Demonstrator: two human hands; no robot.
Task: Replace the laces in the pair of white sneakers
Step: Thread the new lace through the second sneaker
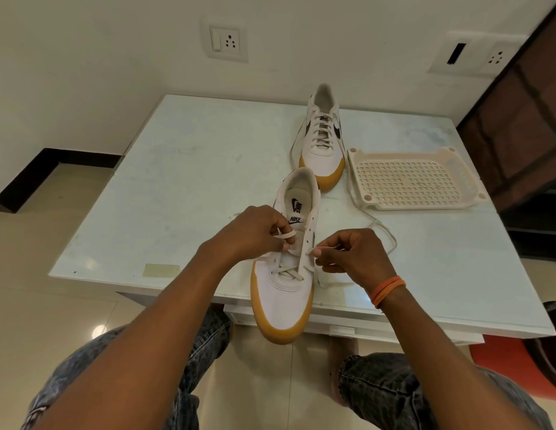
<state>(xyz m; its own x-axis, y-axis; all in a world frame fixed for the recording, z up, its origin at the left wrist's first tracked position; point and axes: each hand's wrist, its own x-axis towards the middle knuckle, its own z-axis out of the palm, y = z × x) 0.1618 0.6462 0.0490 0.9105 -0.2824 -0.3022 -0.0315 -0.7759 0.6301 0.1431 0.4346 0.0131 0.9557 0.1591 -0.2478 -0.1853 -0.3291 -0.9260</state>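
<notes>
A white sneaker with a tan sole (286,293) lies on the white table (183,187), toe over the near edge. Its off-white lace (287,270) crosses only the lowest eyelets. My left hand (255,234) pinches one lace end above the left eyelets. My right hand (351,252) pinches the other lace end at the right eyelets, and that strand trails off to the right (388,234). The second white sneaker (323,141) stands farther back, laced along its whole front.
A cream perforated plastic tray (413,181) sits on the table to the right of the far sneaker. A yellowish label (162,270) is stuck near the table's front left. My knees in jeans are under the near edge. A dark wooden cabinet (518,119) stands at right.
</notes>
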